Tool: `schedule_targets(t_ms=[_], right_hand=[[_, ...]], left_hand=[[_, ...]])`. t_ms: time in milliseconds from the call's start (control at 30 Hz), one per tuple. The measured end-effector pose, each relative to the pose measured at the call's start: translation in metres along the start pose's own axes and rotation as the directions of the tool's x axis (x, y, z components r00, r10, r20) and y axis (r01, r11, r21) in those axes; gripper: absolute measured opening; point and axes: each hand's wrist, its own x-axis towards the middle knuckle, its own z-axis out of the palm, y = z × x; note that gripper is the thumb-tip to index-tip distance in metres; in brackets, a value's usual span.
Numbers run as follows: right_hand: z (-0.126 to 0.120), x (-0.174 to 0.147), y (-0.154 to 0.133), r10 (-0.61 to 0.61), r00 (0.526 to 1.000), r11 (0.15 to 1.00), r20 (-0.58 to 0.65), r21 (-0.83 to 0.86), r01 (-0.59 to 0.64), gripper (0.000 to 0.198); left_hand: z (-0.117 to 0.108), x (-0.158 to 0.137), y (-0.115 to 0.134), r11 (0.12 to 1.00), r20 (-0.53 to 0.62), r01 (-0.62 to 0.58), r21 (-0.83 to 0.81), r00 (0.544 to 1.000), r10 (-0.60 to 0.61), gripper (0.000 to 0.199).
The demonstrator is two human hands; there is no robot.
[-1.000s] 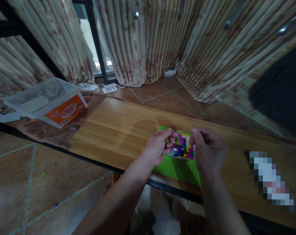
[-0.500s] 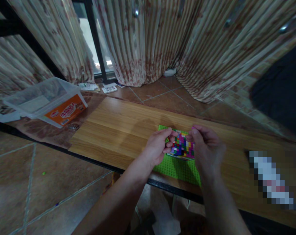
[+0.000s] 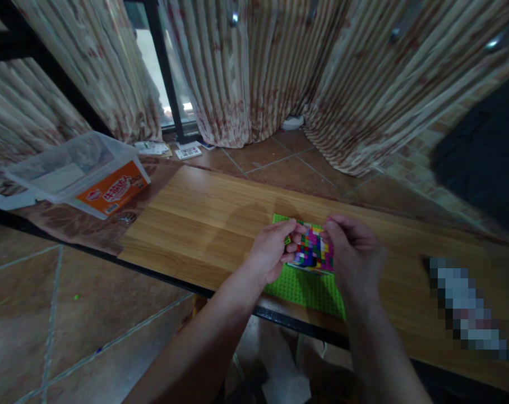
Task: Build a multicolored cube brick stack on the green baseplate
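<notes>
A lime-green studded baseplate (image 3: 307, 292) lies on the wooden tabletop, near its front edge. On it sits a dense patch of small multicoloured building bricks (image 3: 313, 249), with magenta, blue, red, yellow and white among them. My left hand (image 3: 273, 249) is curled at the patch's left side, and a bit of bright green brick (image 3: 287, 240) shows inside its fingers. Above the patch's right side, my right hand (image 3: 357, 252) pinches thumb against fingertips. Whatever is in that pinch is too small or hidden to make out. Both hands cover parts of the patch and baseplate.
A clear plastic box (image 3: 82, 168) with an orange label stands at the table's left end. A pixelated, blurred-out object (image 3: 468, 308) lies to the right. Papers (image 3: 188, 151) rest beyond the table by striped curtains (image 3: 275, 73). Small green (image 3: 76, 297) and blue bits (image 3: 98, 350) lie on the floor.
My right hand's fingertips have shifted slightly left over the brick patch. My left hand stays nearly still.
</notes>
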Motion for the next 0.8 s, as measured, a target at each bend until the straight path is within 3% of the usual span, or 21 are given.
schedule_targets(t_ms=[800], right_hand=[[0.0051,-0.003,0.0008,-0.02,0.994,1.0,0.107,0.016,0.018,0.01]], left_hand=[[0.0007,0.0004,-0.0014,0.999,-0.008,0.006,0.041,1.0,-0.006,0.02]])
